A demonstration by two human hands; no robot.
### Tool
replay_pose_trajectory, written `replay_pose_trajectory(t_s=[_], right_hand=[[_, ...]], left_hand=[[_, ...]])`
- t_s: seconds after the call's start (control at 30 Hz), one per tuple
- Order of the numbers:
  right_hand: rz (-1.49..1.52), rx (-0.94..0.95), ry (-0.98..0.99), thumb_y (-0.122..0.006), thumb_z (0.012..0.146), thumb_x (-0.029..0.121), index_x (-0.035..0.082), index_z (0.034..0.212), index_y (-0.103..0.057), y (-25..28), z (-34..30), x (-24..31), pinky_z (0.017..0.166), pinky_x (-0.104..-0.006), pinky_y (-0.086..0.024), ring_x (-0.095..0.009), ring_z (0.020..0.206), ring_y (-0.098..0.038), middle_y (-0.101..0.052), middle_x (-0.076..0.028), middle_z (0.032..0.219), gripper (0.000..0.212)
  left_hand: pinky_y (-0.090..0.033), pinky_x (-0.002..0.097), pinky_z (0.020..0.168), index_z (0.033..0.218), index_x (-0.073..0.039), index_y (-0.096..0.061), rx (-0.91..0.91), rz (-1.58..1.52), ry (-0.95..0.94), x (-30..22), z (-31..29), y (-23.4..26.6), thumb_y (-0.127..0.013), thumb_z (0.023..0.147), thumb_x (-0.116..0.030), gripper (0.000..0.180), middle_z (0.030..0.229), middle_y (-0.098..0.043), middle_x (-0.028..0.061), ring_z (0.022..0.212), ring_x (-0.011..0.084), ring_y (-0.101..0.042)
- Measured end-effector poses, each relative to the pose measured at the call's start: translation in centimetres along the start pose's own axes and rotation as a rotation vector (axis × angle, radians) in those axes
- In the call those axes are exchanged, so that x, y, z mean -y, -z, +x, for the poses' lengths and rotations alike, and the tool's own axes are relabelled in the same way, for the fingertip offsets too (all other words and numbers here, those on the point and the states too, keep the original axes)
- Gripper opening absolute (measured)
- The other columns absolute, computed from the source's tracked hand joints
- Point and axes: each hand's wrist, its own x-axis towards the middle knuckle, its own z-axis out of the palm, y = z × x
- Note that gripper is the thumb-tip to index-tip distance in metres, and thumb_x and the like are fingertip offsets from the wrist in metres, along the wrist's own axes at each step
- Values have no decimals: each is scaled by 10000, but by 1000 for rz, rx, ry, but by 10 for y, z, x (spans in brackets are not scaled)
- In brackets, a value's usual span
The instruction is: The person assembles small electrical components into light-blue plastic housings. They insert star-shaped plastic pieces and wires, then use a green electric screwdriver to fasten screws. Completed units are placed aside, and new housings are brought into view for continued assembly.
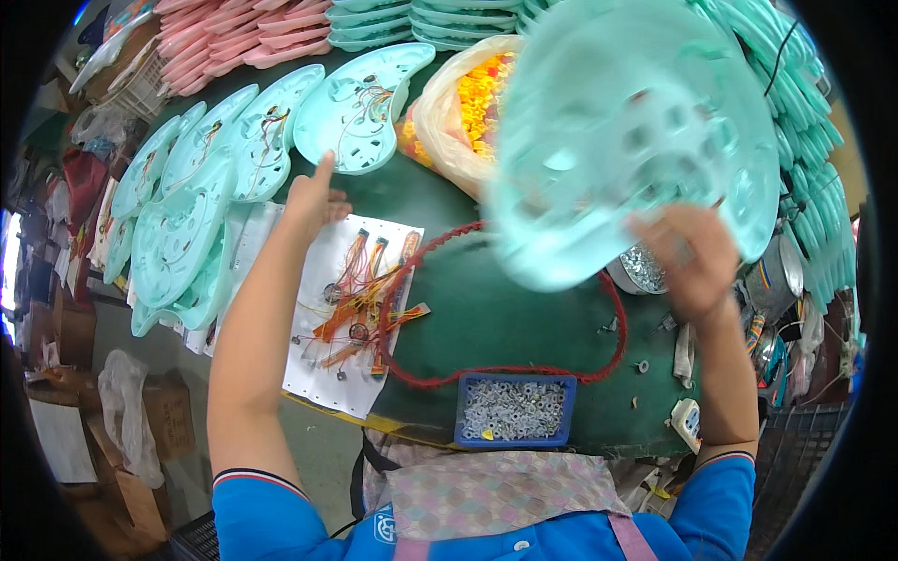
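Observation:
A mint-green plastic shell [599, 187], smeared by motion, is raised above the right side of the table. My right hand [687, 257] grips its near edge; its fingers are blurred. My left hand [316, 199] is empty, with the index finger stretched out and the others apart. That finger reaches the near edge of a mint-green shell with wires fitted inside [360, 107]. Just below the left hand, bundles of coloured wires with small round parts [358, 309] lie on a white sheet [318, 369]. A red fuzzy cord loop [426, 381] lies on the green table [505, 313].
A blue tray [460, 421] of small metal parts sits at the near edge. Behind the raised shell is a metal bowl [629, 280]. A plastic bag [438, 122] holds yellow-orange pieces. Pink shells [220, 37] and green shells [809, 168] are stacked behind and right; wired shells [182, 238] overlap left.

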Motion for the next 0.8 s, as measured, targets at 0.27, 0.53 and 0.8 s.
replay_pose_trajectory(t_s=[0.27,0.53,0.8], right_hand=[[588,343,114,-627,785,156,92,1342,-637,-36,3,160,553,-287,-420,-127,749,-548,-503,11,832,560],[1023,339,-270,-720,867,179,113,1171,-688,-78,3,108,632,-378,-546,-263,785,-663,-625,-57,841,312],[-27,138,-132,-714,808,119,135,919,-755,-163,50,8,1191,-493,-307,-316,1437,-390,-506,-48,1503,119]], left_hand=[[-430,266,437,903,24,-705,371,403,-410,-21,-50,-6,-669,972,-352,384,635,-643,54,479,118,-602],[-557,366,809,1085,8,-706,394,427,-1443,-51,-53,-133,-674,889,-23,200,935,-721,159,877,280,-709],[-529,435,942,1067,-25,-718,281,1027,-1410,-46,-6,-174,-597,868,-19,233,1015,-695,179,1012,364,-650]])
